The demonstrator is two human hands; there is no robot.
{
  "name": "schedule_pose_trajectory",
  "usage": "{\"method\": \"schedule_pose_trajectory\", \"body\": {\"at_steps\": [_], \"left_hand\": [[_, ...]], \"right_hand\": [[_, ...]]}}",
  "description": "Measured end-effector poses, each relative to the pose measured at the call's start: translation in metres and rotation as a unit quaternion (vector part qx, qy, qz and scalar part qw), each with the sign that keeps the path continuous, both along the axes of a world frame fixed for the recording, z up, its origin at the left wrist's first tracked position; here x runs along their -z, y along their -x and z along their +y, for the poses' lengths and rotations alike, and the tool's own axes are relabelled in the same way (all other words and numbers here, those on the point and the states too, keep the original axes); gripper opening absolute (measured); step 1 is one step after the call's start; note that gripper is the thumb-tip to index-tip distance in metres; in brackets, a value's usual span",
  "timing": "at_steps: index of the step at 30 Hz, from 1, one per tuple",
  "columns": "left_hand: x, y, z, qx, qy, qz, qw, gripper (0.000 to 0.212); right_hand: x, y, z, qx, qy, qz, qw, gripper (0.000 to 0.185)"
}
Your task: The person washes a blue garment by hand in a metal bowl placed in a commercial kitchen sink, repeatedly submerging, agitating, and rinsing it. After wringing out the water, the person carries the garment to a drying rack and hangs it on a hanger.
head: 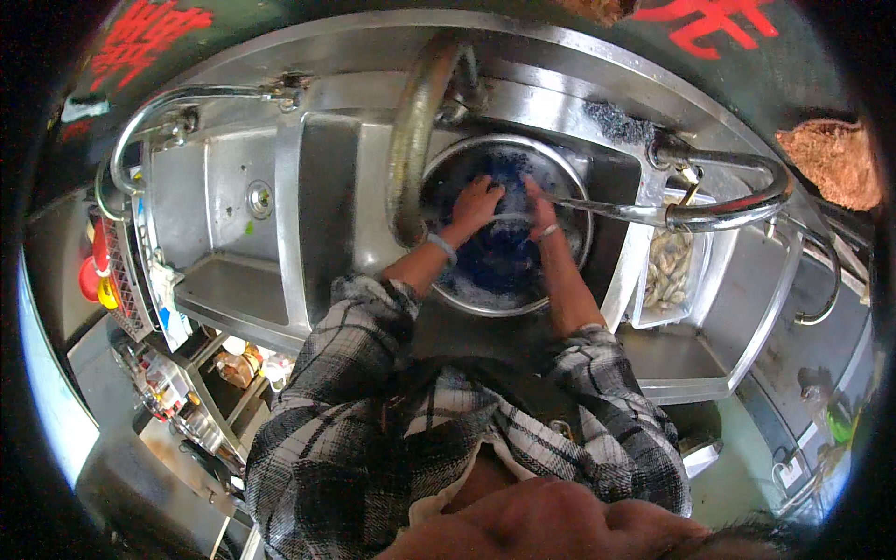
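Observation:
A large round metal basin stands in the middle sink, with dark blue contents that may be wet cloth; I cannot tell surely. My left hand is over the left half of the basin, its fingers bent and touching or just above the dark contents. Slightly blurred, my right hand is over the right half, fingers pointing to the far rim. What lies under both palms is hidden. Bands circle both wrists. A thick faucet pipe hangs over the basin's left edge, near my left forearm.
A curved metal faucet reaches in from the right towards my right hand. Below it, a clear plastic container of shrimp-like pieces sits in the right sink. At left is another sink with a drain. Shelving with kitchen items stands lower left.

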State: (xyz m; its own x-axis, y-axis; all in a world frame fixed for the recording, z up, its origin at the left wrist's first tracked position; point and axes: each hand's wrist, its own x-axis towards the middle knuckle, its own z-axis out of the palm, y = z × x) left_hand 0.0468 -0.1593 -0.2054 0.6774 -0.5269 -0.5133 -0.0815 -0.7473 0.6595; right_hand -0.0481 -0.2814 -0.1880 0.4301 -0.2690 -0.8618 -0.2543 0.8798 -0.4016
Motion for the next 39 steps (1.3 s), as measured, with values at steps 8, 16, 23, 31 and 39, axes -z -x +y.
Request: {"method": "schedule_pose_trajectory", "body": {"at_steps": [8,16,23,31,39], "left_hand": [[-0.1,0.035,0.056,-0.225,0.233,0.123,0.938,0.035],[-0.049,0.102,0.061,0.069,-0.06,-0.238,0.967,0.045],[0.133,0.087,0.056,0.425,-0.191,-0.121,0.876,0.039],[0.09,-0.038,-0.009,0.416,-0.064,-0.12,0.899,0.04],[-0.033,-0.02,0.014,0.11,0.04,-0.303,0.946,0.06]], "right_hand": [[-0.065,0.067,0.031,-0.353,0.244,-0.069,0.901,0.048],[-0.022,0.085,0.117,-0.664,0.518,0.202,0.5,0.051],[0.016,0.045,0.058,-0.703,0.382,0.071,0.595,0.06],[0.048,-0.008,-0.02,-0.677,0.363,-0.041,0.639,0.056],[0.014,0.02,-0.012,-0.275,0.559,0.125,0.772,0.045]]}}
